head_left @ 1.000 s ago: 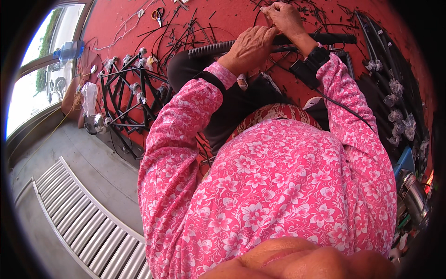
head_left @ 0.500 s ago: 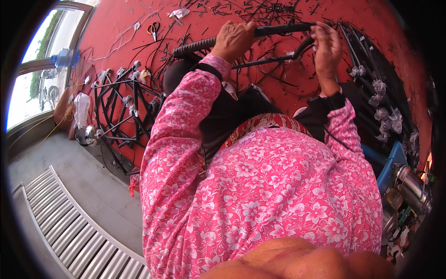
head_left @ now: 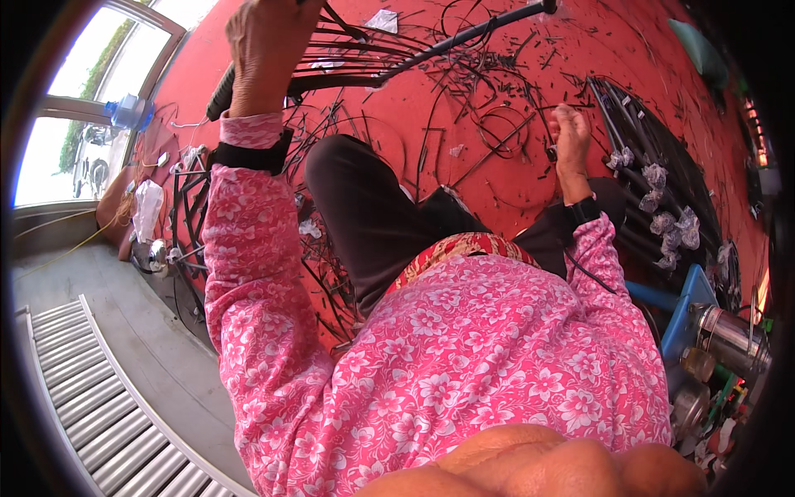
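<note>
High at the left, my left hand (head_left: 269,50) is closed around a black tubular frame (head_left: 476,33). Several thin dark rods run from near the hand towards a long bar whose end reaches the top of the view. A ribbed dark end of the frame (head_left: 219,93) sticks out beside the wrist. My fingers partly hide where the frame is gripped. My right hand (head_left: 571,137) is apart from it, above my right knee, with curled fingers. A small dark bit shows by its thumb side, too small to name.
Dark scraps (head_left: 505,132) litter the red floor. Black tubes with plastic-wrapped ends (head_left: 654,178) lie at the right, near a blue stool (head_left: 691,302) and a metal flask (head_left: 729,335). Black frames (head_left: 192,199) stand left, by a slatted metal rack (head_left: 108,389) and a glass door (head_left: 62,153).
My left hand has swung the frame up and to the left. My right hand has come off the bar, lowered slightly, and its fingers have curled.
</note>
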Demonstrator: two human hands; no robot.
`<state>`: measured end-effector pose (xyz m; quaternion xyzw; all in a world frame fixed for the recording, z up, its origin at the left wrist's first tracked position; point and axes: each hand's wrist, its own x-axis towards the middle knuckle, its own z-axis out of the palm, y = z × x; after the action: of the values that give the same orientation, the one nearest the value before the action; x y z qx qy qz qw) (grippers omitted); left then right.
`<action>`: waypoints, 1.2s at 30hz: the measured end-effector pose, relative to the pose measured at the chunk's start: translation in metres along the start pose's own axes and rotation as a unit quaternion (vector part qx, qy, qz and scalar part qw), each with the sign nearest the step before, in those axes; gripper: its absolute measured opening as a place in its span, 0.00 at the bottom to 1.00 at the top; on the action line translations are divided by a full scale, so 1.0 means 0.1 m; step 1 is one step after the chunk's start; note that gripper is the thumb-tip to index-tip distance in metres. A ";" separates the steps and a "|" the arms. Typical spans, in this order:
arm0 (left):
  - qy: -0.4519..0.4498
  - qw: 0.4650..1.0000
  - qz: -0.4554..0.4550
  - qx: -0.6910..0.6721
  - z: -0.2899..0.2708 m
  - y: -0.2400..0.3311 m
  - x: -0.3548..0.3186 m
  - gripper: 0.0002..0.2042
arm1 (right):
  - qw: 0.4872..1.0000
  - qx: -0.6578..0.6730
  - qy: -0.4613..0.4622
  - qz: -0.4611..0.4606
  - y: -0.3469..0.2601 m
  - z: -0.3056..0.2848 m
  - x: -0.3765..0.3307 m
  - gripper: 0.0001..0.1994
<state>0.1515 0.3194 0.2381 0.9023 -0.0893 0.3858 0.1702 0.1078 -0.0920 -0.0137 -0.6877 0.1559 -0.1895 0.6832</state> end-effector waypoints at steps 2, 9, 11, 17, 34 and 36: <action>0.017 0.998 -0.054 0.003 -0.20 -0.05 0.06 0.20 | 0.997 -0.004 -0.058 0.057 0.07 0.26 -0.02 0.15; 0.115 0.989 -0.047 -0.083 -0.76 -0.40 0.09 0.13 | 0.993 -0.070 -0.067 -0.074 -0.25 0.98 -0.22 0.20; 0.132 0.986 -0.047 -0.090 -0.88 -0.49 0.07 0.13 | 0.983 -0.047 -0.115 -0.137 -0.49 1.10 -0.29 0.20; 0.160 0.985 -0.020 -0.064 -1.05 -0.51 -0.04 0.12 | 0.935 0.108 -0.285 -0.184 -1.18 1.71 -0.47 0.29; 0.172 0.959 -0.203 0.103 -0.82 -2.76 -0.24 0.24 | 0.842 -0.449 -0.230 -0.192 -0.41 -0.34 -0.13 0.10; 0.166 0.950 -0.224 0.143 -0.83 -2.95 -0.33 0.22 | 0.829 -0.510 -0.135 -0.186 -0.40 -1.05 0.22 0.09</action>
<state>0.1597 0.6249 0.1973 0.8370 0.2009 0.4911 0.1342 0.0750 -0.1943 0.0272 -0.9731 0.0055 -0.1118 0.2013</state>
